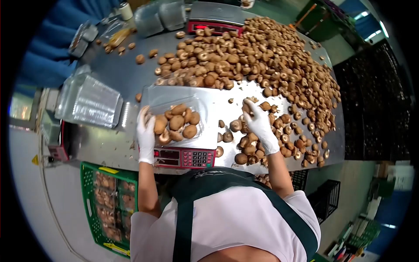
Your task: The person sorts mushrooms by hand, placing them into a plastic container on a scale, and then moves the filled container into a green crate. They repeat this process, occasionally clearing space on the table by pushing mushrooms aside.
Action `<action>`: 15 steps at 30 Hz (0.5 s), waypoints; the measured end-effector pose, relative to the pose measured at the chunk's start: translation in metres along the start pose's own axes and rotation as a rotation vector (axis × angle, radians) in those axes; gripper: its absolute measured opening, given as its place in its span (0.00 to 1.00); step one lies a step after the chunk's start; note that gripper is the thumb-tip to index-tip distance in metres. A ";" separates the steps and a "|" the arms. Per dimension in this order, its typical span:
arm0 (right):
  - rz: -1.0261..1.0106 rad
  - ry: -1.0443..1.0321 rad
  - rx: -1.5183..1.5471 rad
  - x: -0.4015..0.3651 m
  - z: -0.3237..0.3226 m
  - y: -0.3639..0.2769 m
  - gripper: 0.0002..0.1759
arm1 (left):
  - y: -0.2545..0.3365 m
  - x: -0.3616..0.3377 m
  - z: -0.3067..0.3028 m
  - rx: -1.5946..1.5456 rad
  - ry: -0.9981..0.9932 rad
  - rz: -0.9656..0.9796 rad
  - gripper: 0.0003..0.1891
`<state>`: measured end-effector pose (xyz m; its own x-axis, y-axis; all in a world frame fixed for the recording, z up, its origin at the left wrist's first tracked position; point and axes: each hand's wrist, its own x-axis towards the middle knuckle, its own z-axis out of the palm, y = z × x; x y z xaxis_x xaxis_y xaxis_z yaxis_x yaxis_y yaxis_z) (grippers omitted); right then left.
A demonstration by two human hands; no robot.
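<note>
My left hand (146, 133), in a white glove, is closed at the left rim of a clear plastic tray (201, 111). Several brown shiitake mushrooms (176, 122) lie in that tray. Under it is the metal platform of a red digital scale (185, 158), its keypad facing me. To the right, over loose mushrooms, my white-gloved right hand (260, 127) has its thumb and fingers pinched around a small mushroom (248, 103), partly hidden by the fingers. More mushrooms (252, 148) lie on the table just below this hand.
A large mushroom heap (270, 52) covers the back and right of the metal table (104, 146). A second scale (214, 27) stands behind it. Stacked clear trays (91, 100) sit at the left. Below the table is a green crate (89, 196) of packed mushrooms.
</note>
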<state>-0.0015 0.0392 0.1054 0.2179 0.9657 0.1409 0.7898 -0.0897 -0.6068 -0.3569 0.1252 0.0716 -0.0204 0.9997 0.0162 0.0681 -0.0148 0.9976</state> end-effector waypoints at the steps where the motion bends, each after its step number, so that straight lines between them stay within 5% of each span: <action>1: 0.219 -0.051 -0.104 -0.008 -0.018 0.007 0.24 | 0.000 0.000 -0.001 0.038 0.000 0.013 0.21; 2: 0.203 0.041 -0.324 -0.021 -0.015 0.049 0.24 | 0.002 0.000 0.001 0.027 0.003 0.031 0.21; 3: 0.287 -0.096 -0.588 -0.040 -0.029 0.079 0.23 | 0.005 0.002 0.010 0.018 -0.015 0.033 0.21; 4: 0.297 -0.139 -0.595 -0.050 -0.029 0.100 0.23 | 0.008 -0.002 0.013 0.301 -0.009 0.139 0.21; 5: 0.300 -0.140 -0.594 -0.050 -0.031 0.102 0.23 | 0.012 -0.006 0.015 0.587 -0.001 0.244 0.22; 11: 0.101 0.010 -0.343 0.009 -0.013 0.078 0.14 | 0.022 -0.016 0.037 0.659 -0.028 0.211 0.24; 15: -0.085 -0.043 -0.171 0.084 0.039 0.055 0.23 | 0.028 -0.021 0.044 0.680 -0.022 0.179 0.25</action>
<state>0.0383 0.1252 0.0532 0.1247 0.9808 0.1497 0.8908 -0.0442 -0.4522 -0.3104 0.1045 0.0960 0.0688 0.9834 0.1678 0.6772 -0.1695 0.7160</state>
